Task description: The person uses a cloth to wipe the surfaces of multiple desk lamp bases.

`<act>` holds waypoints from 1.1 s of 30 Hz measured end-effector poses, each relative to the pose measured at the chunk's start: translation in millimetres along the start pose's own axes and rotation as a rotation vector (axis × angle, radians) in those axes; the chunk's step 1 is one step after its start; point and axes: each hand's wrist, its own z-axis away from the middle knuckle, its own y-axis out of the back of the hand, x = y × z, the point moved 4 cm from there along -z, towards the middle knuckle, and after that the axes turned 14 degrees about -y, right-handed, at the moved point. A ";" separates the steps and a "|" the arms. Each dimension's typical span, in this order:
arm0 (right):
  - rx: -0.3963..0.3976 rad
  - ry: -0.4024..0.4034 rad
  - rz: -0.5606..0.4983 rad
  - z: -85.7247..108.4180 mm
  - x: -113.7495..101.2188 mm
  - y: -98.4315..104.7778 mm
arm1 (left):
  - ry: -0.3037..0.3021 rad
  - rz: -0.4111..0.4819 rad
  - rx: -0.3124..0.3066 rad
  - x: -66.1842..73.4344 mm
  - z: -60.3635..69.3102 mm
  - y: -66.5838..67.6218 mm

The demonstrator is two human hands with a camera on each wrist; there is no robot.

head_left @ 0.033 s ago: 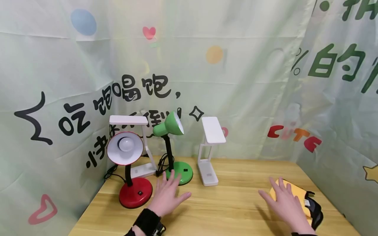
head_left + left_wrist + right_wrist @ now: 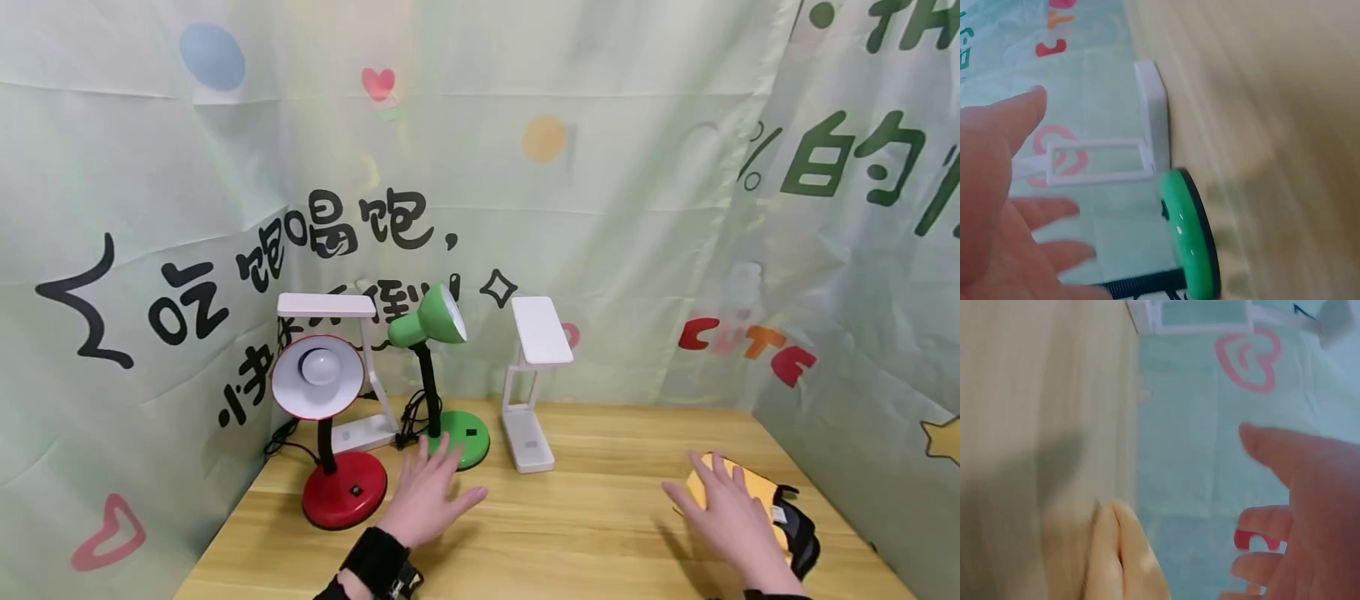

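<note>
"CUTE" lettering (image 2: 760,336) beyond the right hand (image 2: 729,517)

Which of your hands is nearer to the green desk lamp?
Left. The left hand is just in front of the green desk lamp; the right hand is well off to its right, by the yellow-and-black item.

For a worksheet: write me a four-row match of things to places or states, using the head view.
1. red gooseneck lamp
2. green gooseneck lamp
3. left hand
4. right hand

A. overlapping the yellow-and-black item
B. bulb showing face-on
C. just in front of the green base
D. shade turned rightward

Pairs: 1-B, 2-D, 3-C, 4-A
</note>
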 end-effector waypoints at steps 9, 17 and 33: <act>0.172 -0.144 -0.132 -47.9 101.7 8.3 | -0.209 0.188 -0.080 -17.9 -53.1 -58.3; -0.019 -0.349 -0.029 -69.6 145.8 -18.1 | -0.223 0.255 -0.131 -5.3 -87.8 -76.8; -0.052 -0.533 -0.256 -48.3 140.6 -26.2 | -0.178 0.034 -0.344 16.9 -90.4 -107.6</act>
